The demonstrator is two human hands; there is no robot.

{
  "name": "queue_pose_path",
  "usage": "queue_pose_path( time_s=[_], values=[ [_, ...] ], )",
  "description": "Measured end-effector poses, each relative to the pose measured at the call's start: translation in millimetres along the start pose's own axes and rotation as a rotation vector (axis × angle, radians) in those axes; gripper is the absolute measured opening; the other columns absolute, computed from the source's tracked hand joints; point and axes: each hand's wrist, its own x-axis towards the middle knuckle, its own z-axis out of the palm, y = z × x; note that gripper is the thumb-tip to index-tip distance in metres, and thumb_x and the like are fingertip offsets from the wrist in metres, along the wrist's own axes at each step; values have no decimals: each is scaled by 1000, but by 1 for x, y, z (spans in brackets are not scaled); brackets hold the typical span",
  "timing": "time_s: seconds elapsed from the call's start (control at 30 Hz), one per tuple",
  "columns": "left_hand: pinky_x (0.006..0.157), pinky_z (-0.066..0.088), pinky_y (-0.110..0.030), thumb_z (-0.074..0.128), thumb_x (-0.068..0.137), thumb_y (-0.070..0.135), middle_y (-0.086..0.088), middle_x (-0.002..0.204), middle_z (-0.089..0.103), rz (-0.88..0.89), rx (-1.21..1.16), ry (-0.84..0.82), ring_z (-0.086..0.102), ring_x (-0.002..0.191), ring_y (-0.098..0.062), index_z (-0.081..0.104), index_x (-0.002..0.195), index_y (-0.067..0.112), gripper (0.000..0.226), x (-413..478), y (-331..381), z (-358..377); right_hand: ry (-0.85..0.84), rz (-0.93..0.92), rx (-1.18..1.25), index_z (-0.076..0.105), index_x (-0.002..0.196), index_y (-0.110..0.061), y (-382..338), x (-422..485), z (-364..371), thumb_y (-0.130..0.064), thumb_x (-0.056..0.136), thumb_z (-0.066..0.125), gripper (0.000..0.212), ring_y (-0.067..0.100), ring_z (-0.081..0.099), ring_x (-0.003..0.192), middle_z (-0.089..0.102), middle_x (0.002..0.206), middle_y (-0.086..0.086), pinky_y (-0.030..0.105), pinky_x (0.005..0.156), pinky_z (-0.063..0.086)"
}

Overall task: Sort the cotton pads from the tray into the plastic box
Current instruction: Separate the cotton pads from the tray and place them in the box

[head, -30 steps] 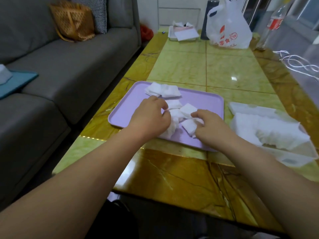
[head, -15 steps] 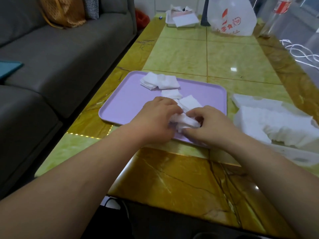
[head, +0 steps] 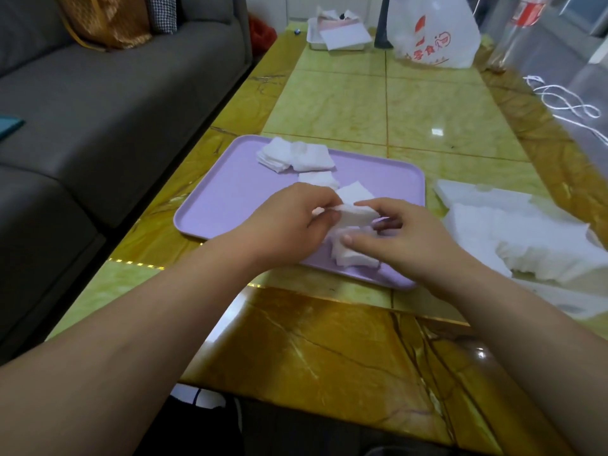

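The lilac tray [head: 230,192] lies on the glossy yellow-green and amber surface [head: 329,350], and everything here is placed from it. Over the tray's near right part, the left hand [head: 289,225] and the right hand [head: 404,241] meet around a small stack of cotton pads [head: 357,213]: white, square, soft-edged pieces pressed into a thin wad that sits tilted between the two hands. The left hand's grip is a pinch, thumb and fingertips pressed onto the wad's left end; the right hand's grip is pressed onto its right end, forefinger on top and thumb [head: 353,240] lower down, against more pads. Under the hands, on the tray's near edge, lies a loose heap of pads [head: 352,256], rumpled and overlapping. Towards the tray's far side sit further pads: a single square one [head: 355,192] just beyond the hands, another [head: 317,179] behind that, and two fanned stacks [head: 294,154] near the far rim, their layered edges visible. The rest of the tray floor is bare lilac. Just right of the tray stands the clear plastic box [head: 559,301], its near wall see-through, holding a large mass of white pads [head: 513,238] that rises in an uneven mound. Far beyond the tray, a white carrier bag [head: 434,31] with red print stands on the surface. Left of the tray runs a grey sofa [head: 115,103].
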Motion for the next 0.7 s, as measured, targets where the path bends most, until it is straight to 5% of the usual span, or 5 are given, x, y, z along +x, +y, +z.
queue_pose_path(
  time_s=[0.1, 0.27, 0.4, 0.53, 0.7],
  values=[
    [72, 37, -8, 64, 98, 26, 20, 96, 63, -18, -26, 95, 55, 80, 10, 67, 117, 22, 19, 0, 1, 3, 166, -13, 122, 77, 88, -21, 0, 0, -4, -23, 90, 76, 3, 5, 64, 72, 72, 78, -10, 22, 71, 49],
    [83, 50, -37, 78, 81, 39, 11, 94, 69, 179, 138, 104, 61, 95, -16, 72, 92, 26, 18, 3, 12, 3, 264, 94, 174, 69, 91, -12, 4, 1, -6, -28, 97, 65, 18, 32, 71, 81, 74, 83, 14, 51, 78, 60],
    [86, 50, -35, 77, 80, 41, 14, 101, 67, 171, 237, -102, 59, 102, -15, 74, 108, 30, 30, 2, 15, 16, 237, 122, 178, 70, 100, -19, 6, 1, -10, -18, 96, 63, 8, 14, 74, 73, 77, 74, -4, 34, 73, 59],
    [79, 51, -34, 68, 87, 29, 13, 96, 64, 178, 225, -107, 62, 97, -18, 77, 103, 27, 18, 3, 11, 21, 240, 128, 223, 75, 90, -20, 9, 0, -19, -14, 92, 64, 13, 33, 73, 80, 75, 79, 12, 56, 76, 61],
    [81, 54, -34, 55, 87, 21, 12, 102, 72, 82, 166, -43, 65, 98, -14, 75, 104, 29, 27, 2, 10, 23, 234, 178, 366, 73, 89, -12, 11, -2, -22, -21, 89, 74, 9, 27, 72, 75, 72, 75, 11, 57, 81, 61]
  ],
)
